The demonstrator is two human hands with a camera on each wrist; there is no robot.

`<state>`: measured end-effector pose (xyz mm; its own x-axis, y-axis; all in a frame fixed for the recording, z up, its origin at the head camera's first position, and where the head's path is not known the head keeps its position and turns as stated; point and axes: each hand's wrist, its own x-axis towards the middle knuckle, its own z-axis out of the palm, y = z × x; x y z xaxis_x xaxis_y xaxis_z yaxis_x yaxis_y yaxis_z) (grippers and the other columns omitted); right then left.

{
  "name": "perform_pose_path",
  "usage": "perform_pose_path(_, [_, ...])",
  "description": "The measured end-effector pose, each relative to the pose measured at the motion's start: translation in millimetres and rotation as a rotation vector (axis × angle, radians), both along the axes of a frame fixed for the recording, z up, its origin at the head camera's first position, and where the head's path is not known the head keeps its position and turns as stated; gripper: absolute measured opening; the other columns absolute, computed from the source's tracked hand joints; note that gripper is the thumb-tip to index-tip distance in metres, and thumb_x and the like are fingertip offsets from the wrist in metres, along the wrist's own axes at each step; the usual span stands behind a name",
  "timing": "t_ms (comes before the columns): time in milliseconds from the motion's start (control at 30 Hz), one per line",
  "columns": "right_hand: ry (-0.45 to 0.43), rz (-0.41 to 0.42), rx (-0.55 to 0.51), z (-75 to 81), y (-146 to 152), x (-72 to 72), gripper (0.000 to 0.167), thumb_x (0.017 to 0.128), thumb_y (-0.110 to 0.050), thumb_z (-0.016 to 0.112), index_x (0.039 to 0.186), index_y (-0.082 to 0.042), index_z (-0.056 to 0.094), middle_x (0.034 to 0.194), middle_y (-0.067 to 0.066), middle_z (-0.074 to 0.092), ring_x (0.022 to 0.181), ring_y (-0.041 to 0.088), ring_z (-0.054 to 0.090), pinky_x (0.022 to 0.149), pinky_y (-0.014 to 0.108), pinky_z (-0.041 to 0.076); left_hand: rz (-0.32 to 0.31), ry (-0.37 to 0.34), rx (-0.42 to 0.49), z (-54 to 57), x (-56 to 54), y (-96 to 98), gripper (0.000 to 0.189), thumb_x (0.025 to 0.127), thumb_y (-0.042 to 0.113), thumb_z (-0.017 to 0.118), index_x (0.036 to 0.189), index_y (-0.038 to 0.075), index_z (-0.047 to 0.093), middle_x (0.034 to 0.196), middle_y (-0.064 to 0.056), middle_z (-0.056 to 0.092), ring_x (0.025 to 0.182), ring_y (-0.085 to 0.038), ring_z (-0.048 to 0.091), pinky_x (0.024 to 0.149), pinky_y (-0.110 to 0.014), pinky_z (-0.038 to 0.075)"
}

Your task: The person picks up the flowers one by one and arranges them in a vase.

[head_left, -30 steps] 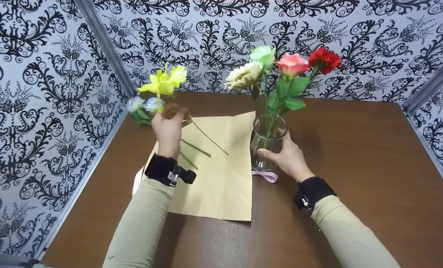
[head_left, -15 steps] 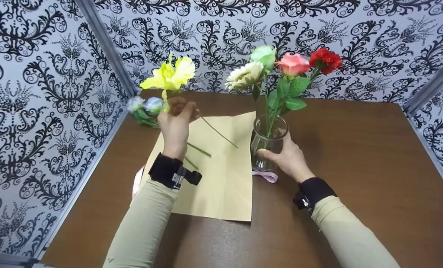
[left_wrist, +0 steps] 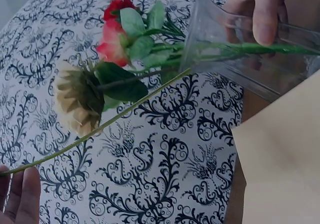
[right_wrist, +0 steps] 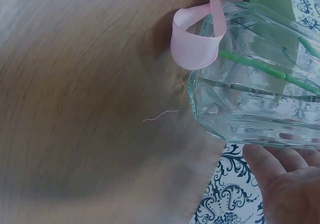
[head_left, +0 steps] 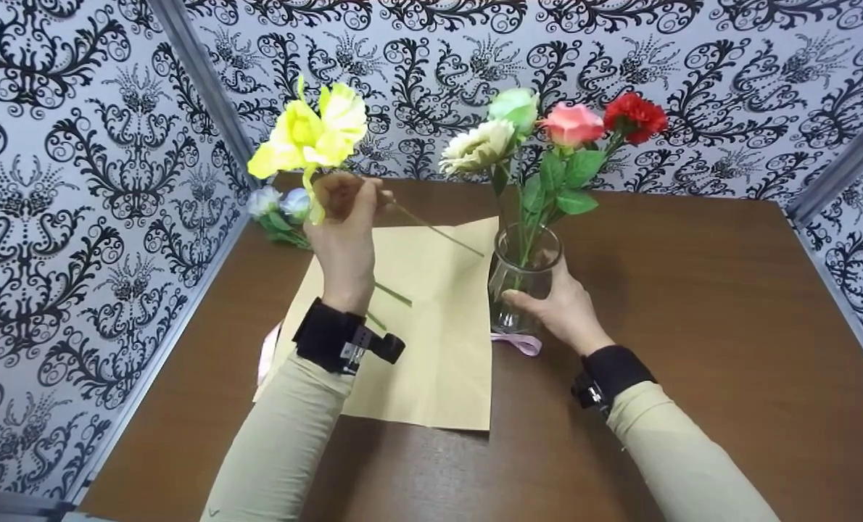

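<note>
My left hand [head_left: 348,243] pinches the thin stem of a yellow flower [head_left: 312,130], raised above the paper's far left corner. The stem slants down to the right, and its free end [left_wrist: 185,73] hangs just outside the vase's rim in the left wrist view. A clear glass vase [head_left: 508,279] stands on the table, gripped around its side by my right hand [head_left: 569,301]. In it are a cream daisy-like flower [head_left: 477,147], a pale green flower [head_left: 515,110], a pink rose [head_left: 573,125] and a red carnation [head_left: 634,117]. Stems show through the glass in the right wrist view.
A sheet of tan paper [head_left: 431,362] lies left of the vase. Pale blue flowers [head_left: 279,206] lie at the back left, with cut stem ends [head_left: 394,293] over the paper. A pink ribbon [head_left: 522,343] loops at the vase's base. Patterned walls stand behind and at left.
My left hand has moved up and slightly right with the yellow flower. Its stem end has swung up and right, close to the vase. My right hand and the vase have stayed still.
</note>
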<state>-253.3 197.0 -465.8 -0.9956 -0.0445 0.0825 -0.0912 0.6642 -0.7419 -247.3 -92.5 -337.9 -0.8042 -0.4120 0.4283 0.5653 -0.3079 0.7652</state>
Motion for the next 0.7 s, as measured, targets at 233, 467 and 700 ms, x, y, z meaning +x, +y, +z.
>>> perform_pose_path(233, [-0.005, 0.001, -0.008, -0.2, 0.2, -0.3, 0.103, 0.076, -0.062, 0.082, 0.153, -0.018, 0.029, 0.141, 0.025, 0.057, 0.128, 0.048, 0.055, 0.106, 0.062, 0.043, 0.014, 0.075, 0.013, 7.6, 4.9, 4.9, 0.013, 0.092, -0.006, 0.068, 0.097, 0.003, 0.061, 0.094, -0.018, 0.07, 0.08, -0.03, 0.071, 0.079, -0.05, 0.06])
perform_pose_path(467, [0.004, 0.006, 0.0, -0.1, -0.5, -0.8, 0.102, 0.077, -0.062, 0.081, 0.153, -0.017, 0.029, 0.144, 0.025, 0.055, 0.129, 0.048, 0.054, 0.106, 0.062, 0.042, -0.007, 0.136, 0.046, 9.3, 4.4, 8.9, 0.013, 0.094, -0.008, 0.065, 0.097, 0.003, 0.06, 0.092, -0.017, 0.07, 0.078, -0.03, 0.071, 0.077, -0.049, 0.061])
perform_pose_path(700, [-0.003, 0.01, -0.009, 0.2, -0.4, -0.8, 0.101, 0.077, -0.061, 0.082, 0.153, -0.019, 0.028, 0.143, 0.025, 0.056, 0.129, 0.048, 0.054, 0.106, 0.062, 0.042, -0.04, 0.114, 0.038, 9.0, 4.6, 13.1, 0.014, 0.095, -0.006, 0.064, 0.102, 0.004, 0.058, 0.097, -0.022, 0.068, 0.084, -0.033, 0.07, 0.082, -0.051, 0.06])
